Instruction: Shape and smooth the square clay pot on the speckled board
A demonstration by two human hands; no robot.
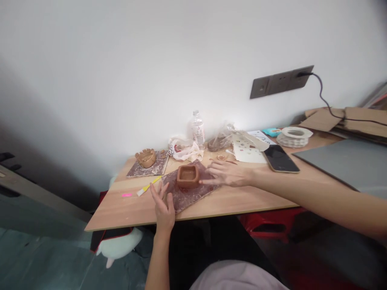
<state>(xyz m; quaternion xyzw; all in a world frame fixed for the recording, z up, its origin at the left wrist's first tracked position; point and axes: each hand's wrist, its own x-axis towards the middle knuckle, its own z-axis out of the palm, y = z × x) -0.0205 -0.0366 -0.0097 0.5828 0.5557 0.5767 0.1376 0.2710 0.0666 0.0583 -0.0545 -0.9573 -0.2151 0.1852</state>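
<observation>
A small square brown clay bowl (188, 176) sits on a reddish-brown speckled tile (184, 196) near the front of the wooden desk (127, 207). My right hand (225, 173) lies flat on the tile just right of the bowl, fingers spread and fingertips close to its side. My left hand (163, 205) rests at the tile's front left edge, fingers apart and pointing up, holding nothing. A second clay piece (146, 157) stands on another tile (137, 170) at the back left.
A yellow-handled tool (148, 187) and a pink scrap (126, 195) lie left of the tile. Behind are a water bottle (197, 128), plastic bags (185, 149), a spotted card (248, 152), a phone (281, 158), a white ring-shaped piece (294, 136) and a grey laptop (344, 161). A red stool (272, 225) stands under the desk.
</observation>
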